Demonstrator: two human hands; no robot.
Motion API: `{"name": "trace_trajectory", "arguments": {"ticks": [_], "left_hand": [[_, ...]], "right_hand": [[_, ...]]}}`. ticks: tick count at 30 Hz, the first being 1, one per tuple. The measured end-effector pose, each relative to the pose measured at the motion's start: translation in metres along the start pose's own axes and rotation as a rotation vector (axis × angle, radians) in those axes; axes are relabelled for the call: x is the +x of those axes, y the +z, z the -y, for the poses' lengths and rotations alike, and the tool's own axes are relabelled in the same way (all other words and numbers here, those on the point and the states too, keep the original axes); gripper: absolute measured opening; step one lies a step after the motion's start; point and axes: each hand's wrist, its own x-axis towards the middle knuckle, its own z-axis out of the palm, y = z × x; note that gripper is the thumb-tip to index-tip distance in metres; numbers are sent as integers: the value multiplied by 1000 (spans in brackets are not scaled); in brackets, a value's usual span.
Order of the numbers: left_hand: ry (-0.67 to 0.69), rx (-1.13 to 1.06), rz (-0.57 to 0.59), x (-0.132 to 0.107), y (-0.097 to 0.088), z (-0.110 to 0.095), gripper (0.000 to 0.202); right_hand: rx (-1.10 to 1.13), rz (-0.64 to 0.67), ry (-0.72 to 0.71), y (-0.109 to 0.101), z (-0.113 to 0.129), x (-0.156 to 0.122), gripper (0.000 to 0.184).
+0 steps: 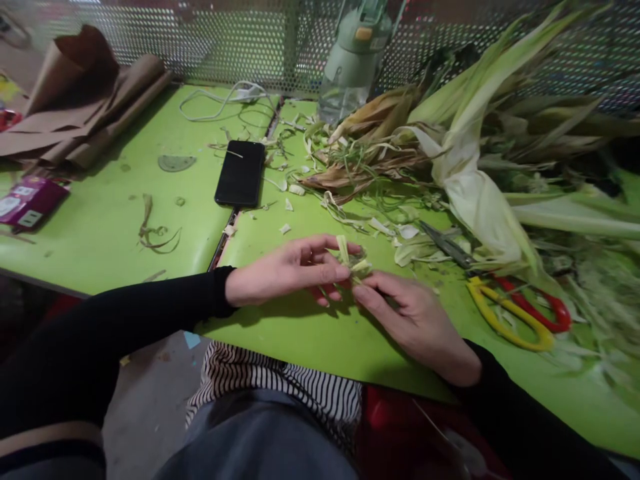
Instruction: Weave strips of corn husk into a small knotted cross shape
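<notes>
Between my two hands, over the green table [295, 327], is a small pale-green piece of corn husk [359, 260], folded or knotted; its exact form is too small to tell. My left hand [300, 267] pinches it between thumb and index finger, the other fingers loosely curled beneath. From the right, my right hand [407, 313] closes thumb and fingertips on its lower end. Scissors [510, 303] with yellow and red handles lie right of my right hand, blades partly among husk scraps. A large heap of corn husks [480, 193], green, white and brown, spreads behind them.
A black phone [240, 175] lies across the table seam, near a white cable [220, 110]. Behind stands a green-lidded bottle [353, 60] against a perforated metal screen [200, 47]. Leftward are brown paper [85, 100], a purple box [33, 202] and a protractor [176, 163].
</notes>
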Motion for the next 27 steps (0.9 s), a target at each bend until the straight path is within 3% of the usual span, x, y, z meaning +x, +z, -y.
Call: {"name": "trace_trajectory", "arguments": {"ticks": [4, 12, 21, 27], "left_hand": [[34, 107, 59, 2, -3, 2, 38], [99, 563, 103, -2, -1, 1, 23], [76, 301, 87, 6, -3, 12, 25], [68, 233, 66, 5, 0, 5, 29]], "right_hand": [[54, 111, 85, 2, -4, 1, 31], [154, 153, 145, 5, 3, -3, 28], [-67, 7, -24, 17, 13, -4, 22], [-105, -66, 66, 4, 7, 0, 30]]}}
